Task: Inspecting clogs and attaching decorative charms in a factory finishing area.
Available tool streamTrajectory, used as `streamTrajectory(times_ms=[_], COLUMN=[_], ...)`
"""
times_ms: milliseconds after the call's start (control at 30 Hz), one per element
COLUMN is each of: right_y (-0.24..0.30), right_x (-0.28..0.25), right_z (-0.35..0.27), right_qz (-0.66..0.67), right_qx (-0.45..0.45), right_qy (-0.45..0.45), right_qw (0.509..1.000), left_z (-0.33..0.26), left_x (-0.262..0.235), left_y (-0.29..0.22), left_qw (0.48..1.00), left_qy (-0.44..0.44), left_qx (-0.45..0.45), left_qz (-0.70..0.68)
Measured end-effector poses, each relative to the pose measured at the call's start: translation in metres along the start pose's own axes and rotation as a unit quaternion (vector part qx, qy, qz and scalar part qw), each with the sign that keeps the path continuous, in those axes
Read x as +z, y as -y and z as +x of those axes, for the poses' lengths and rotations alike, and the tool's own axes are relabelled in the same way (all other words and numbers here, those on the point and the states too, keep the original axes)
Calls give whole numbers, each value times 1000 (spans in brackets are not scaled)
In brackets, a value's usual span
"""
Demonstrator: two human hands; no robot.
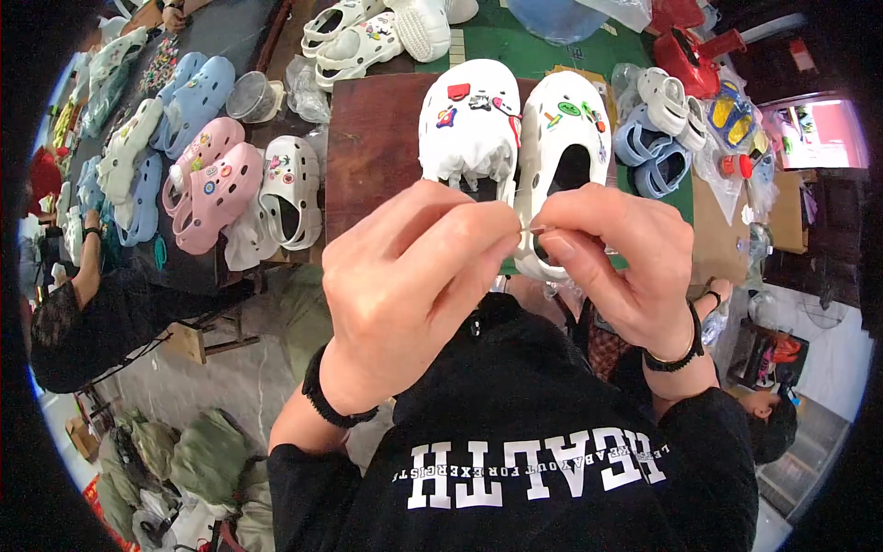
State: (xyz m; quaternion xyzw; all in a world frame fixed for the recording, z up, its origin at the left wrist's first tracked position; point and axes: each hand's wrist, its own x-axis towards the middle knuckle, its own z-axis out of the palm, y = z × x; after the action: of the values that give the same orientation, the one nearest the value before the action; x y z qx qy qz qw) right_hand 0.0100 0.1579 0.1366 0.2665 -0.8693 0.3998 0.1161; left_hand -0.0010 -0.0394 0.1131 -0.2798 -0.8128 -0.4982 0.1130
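In front of my chest, my left hand (423, 276) and my right hand (625, 267) meet with fingers pinched. A thin, hair-like strand seems to run between the fingertips, too fine to name. Just beyond them stands a pair of white clogs with holes and colourful charms on the toes. The left clog (448, 124) has crumpled white paper (478, 158) in its opening. A red strip hangs by its right side. The right clog (533, 175) shows a dark insole, and its heel end is partly behind my right fingers.
The clogs stand on a reddish-brown board (368, 138) over a green surface (478, 41). Pink clogs (225, 189) and a white clog (292, 179) lie left; blue clogs (653, 156) and yellow-blue sandals (733, 115) lie right. A red machine (685, 64) stands at back right. Co-workers' arms show at both sides.
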Motion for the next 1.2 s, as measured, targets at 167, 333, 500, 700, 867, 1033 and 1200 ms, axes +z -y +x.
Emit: streamTrajectory(times_ms=[167,333,500,700,867,1033,1200], right_y=[-6,-17,-30,-39,-40,-46,-47], right_x=[-5,-16,-22,-27,-26,-19,-11], right_z=[-2,-10,-17,-24,-27,-21,-13], right_qz=[11,32,64,72,80,77,45], right_qx=[-16,-13,-46,-42,-44,-33,-14], right_qy=[16,39,32,57,76,74,82], right_qw=[1000,999,996,995,993,994,996], left_z=[-2,-2,-2,-4,-8,-6,5], left_x=[8,20,36,47,49,47,35], left_y=[-5,-15,-19,-27,-30,-25,-9], left_qw=[999,996,995,994,993,993,987], left_qy=[-8,-6,-17,-11,-12,-18,8], left_qx=[5,20,26,-1,-19,-41,29], left_qz=[34,92,99,107,114,105,156])
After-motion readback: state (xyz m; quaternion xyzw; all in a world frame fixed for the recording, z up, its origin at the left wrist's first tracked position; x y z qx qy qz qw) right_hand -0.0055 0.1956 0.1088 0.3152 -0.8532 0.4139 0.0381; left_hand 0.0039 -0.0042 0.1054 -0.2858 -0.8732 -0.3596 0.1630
